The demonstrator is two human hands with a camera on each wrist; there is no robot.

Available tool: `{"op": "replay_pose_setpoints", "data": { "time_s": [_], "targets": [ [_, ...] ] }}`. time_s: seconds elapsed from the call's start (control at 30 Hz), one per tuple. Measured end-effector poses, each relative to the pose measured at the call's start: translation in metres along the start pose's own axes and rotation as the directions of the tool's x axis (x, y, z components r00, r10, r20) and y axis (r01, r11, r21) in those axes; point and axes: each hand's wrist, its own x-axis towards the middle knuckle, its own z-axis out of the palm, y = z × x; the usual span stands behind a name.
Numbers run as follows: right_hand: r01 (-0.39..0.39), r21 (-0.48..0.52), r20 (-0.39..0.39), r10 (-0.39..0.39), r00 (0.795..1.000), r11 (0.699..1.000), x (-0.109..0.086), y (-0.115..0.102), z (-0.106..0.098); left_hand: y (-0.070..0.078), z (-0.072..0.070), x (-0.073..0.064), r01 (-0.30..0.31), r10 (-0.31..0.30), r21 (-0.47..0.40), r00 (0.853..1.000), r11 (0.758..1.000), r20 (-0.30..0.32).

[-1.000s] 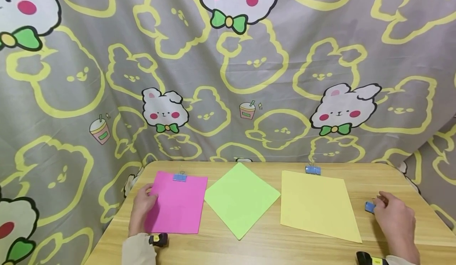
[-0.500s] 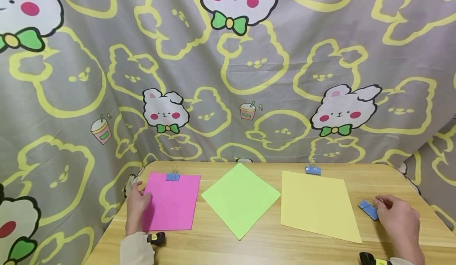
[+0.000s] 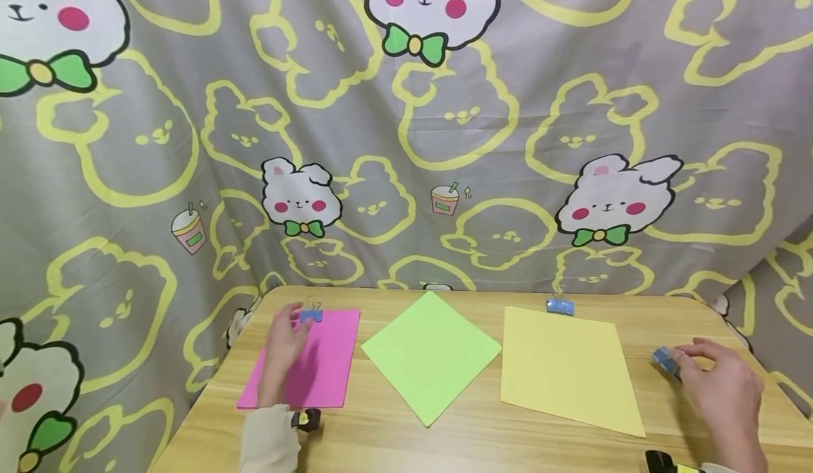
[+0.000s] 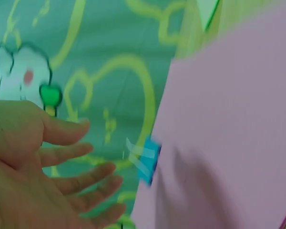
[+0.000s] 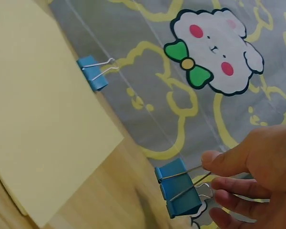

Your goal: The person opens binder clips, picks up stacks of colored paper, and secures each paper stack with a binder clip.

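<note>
My left hand is over the left part of the pink sheets, fingers relaxed and apart. In the left wrist view a gap separates its fingers from the wire handles of a blue binder clip on the sheets' far edge. My right hand pinches a second blue binder clip by a wire handle between thumb and fingers, to the right of the yellow sheets. Another blue binder clip grips the far edge of the yellow sheets.
Green paper lies turned like a diamond between the pink and yellow sheets on the wooden table. Behind the table's far edge hangs a grey curtain with cartoon prints.
My left hand has left the pink sheets' left edge and moved right, close to their clip. The pink sheets have shifted left. The clip in my right hand has changed its tilt.
</note>
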Motion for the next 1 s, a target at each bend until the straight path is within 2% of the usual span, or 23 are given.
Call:
{"op": "replay_pose_setpoints", "data": {
  "time_s": [0.1, 0.2, 0.3, 0.4, 0.57, 0.7, 0.83, 1.0],
  "targets": [
    [-0.035, 0.018, 0.024, 0.034, 0.999, 0.999, 0.000, -0.003, -0.006, 0.010, 0.020, -0.001, -0.040, 0.041, -0.051, 0.999, 0.998, 0.013],
    [-0.064, 0.017, 0.062, 0.063, 0.996, 0.998, 0.000, -0.005, -0.011, 0.018, 0.037, -0.003, -0.065, 0.070, -0.093, 0.996, 0.994, 0.054],
    [-0.046, 0.000, 0.056, 0.045, 0.997, 0.999, 0.002, -0.005, -0.015, 0.025, 0.048, -0.006, -0.104, 0.119, -0.125, 0.986, 0.987, 0.120],
    [0.000, 0.027, 0.032, -0.001, 1.000, 1.000, 0.002, -0.004, -0.015, 0.028, 0.054, -0.008, -0.120, 0.144, -0.141, 0.975, 0.983, 0.168],
    [0.030, 0.062, 0.038, -0.033, 0.999, 0.998, 0.003, -0.003, -0.015, 0.033, 0.059, -0.009, -0.135, 0.157, -0.128, 0.970, 0.983, 0.186],
    [0.063, -0.005, 0.125, -0.062, 0.990, 0.998, 0.004, -0.003, -0.017, 0.043, 0.068, -0.010, -0.156, 0.176, -0.109, 0.963, 0.982, 0.202],
    [0.126, -0.022, 0.211, -0.119, 0.970, 0.992, 0.004, -0.003, -0.017, 0.053, 0.083, -0.008, -0.193, 0.195, -0.033, 0.952, 0.981, 0.234],
    [0.172, 0.022, 0.197, -0.173, 0.965, 0.985, 0.003, -0.006, -0.014, 0.064, 0.100, -0.010, -0.194, 0.180, 0.015, 0.936, 0.981, 0.301]
  ]
}}
